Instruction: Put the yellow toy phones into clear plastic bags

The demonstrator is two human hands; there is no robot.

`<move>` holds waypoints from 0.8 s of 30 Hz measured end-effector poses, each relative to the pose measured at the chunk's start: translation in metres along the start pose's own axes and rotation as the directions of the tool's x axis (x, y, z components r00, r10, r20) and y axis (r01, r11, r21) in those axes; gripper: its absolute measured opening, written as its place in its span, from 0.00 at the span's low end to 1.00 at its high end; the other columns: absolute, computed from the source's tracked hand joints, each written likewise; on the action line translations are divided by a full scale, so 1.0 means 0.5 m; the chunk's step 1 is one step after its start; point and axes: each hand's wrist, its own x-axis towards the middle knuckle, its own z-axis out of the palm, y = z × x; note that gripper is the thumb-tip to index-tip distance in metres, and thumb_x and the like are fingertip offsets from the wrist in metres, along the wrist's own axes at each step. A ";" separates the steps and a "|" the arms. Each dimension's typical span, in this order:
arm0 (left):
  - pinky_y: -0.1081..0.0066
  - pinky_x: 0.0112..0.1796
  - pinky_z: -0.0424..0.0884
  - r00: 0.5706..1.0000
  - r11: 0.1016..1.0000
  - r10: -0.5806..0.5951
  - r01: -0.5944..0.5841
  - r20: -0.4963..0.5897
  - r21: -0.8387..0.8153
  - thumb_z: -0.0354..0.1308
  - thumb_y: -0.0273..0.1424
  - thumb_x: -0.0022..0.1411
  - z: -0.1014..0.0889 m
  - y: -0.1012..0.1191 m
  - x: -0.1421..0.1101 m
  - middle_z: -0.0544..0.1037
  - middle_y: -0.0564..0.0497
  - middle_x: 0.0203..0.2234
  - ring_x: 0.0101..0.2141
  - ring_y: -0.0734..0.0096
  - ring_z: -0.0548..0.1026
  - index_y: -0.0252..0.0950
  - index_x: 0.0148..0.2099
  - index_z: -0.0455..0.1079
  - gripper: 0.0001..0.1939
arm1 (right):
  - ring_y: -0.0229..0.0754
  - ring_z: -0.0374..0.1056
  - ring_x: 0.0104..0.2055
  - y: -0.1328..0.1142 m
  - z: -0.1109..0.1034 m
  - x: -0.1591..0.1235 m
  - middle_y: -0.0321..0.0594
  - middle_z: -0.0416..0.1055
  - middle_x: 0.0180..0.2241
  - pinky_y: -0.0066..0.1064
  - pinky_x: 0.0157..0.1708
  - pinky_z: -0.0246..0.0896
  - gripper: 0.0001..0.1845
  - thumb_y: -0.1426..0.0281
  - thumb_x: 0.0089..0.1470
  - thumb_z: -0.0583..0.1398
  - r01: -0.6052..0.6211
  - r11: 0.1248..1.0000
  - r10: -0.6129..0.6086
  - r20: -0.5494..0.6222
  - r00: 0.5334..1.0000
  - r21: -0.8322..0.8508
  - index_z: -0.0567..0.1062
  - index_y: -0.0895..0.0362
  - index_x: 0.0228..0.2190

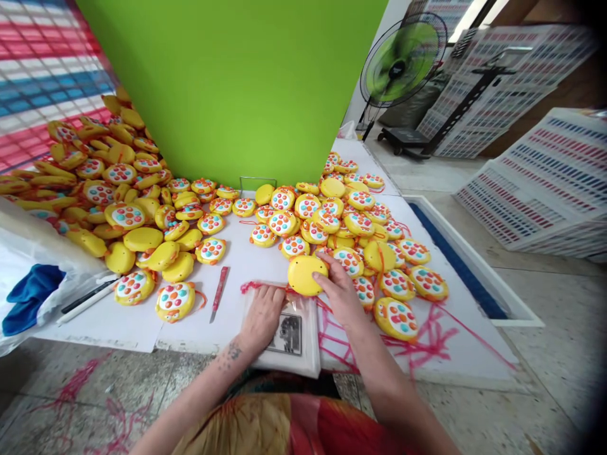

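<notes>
My right hand (339,287) is closed around a yellow animal-shaped toy (304,275), its plain back turned up. To its left, my left hand (265,313) rests with curled fingers on pink strings (249,287) at the top of a clear plastic bag (308,344). What lies under those fingertips is mostly hidden. A dark printed picture (289,333) shows through the bag near the table's front edge. On the right lies a heap of similar toys (327,218), many with coloured dots facing up.
A bigger toy pile (126,215) fills the left side. A red cutter knife (219,294) and pens (88,300) lie on the white table (190,335). The green panel (237,88) stands behind. Pink strips (431,341) lie at right; beyond are a fan (403,60) and white crates (545,183).
</notes>
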 end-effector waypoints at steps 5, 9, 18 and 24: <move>0.61 0.43 0.67 0.989 0.966 -0.100 0.070 -0.108 -0.247 0.50 0.31 0.66 -0.002 -0.009 -0.004 0.73 0.45 0.39 0.40 0.63 0.68 0.30 0.60 0.52 0.23 | 0.44 0.70 0.45 -0.015 0.011 -0.001 0.41 0.71 0.48 0.36 0.42 0.69 0.23 0.62 0.50 0.60 -0.108 0.962 0.085 0.103 0.991 0.249 0.68 0.51 0.48; 0.60 0.43 0.66 0.998 0.984 -0.017 0.007 -0.057 -0.176 0.48 0.32 0.66 -0.015 -0.005 0.000 0.73 0.44 0.38 0.40 0.61 0.68 0.34 0.48 0.66 0.11 | 0.45 0.70 0.45 -0.020 0.016 0.005 0.42 0.73 0.47 0.38 0.43 0.68 0.22 0.60 0.50 0.60 -0.070 0.961 0.053 0.072 0.996 0.266 0.69 0.51 0.48; 0.59 0.43 0.63 0.988 0.995 0.092 -0.097 -0.127 -0.033 0.47 0.29 0.67 -0.010 -0.002 -0.008 0.73 0.46 0.33 0.38 0.63 0.68 0.35 0.39 0.69 0.09 | 0.45 0.69 0.45 0.038 0.036 0.021 0.42 0.74 0.43 0.38 0.44 0.67 0.23 0.58 0.51 0.59 0.007 0.992 -0.008 -0.007 1.000 -0.130 0.72 0.54 0.47; 0.60 0.44 0.64 0.959 0.995 0.013 -0.040 -0.284 -0.092 0.50 0.30 0.66 -0.013 -0.005 -0.012 0.74 0.48 0.31 0.39 0.63 0.67 0.36 0.40 0.69 0.07 | 0.42 0.70 0.39 0.024 0.041 0.008 0.41 0.75 0.40 0.36 0.41 0.67 0.19 0.61 0.55 0.57 0.032 0.965 0.050 0.302 0.952 -0.260 0.74 0.55 0.46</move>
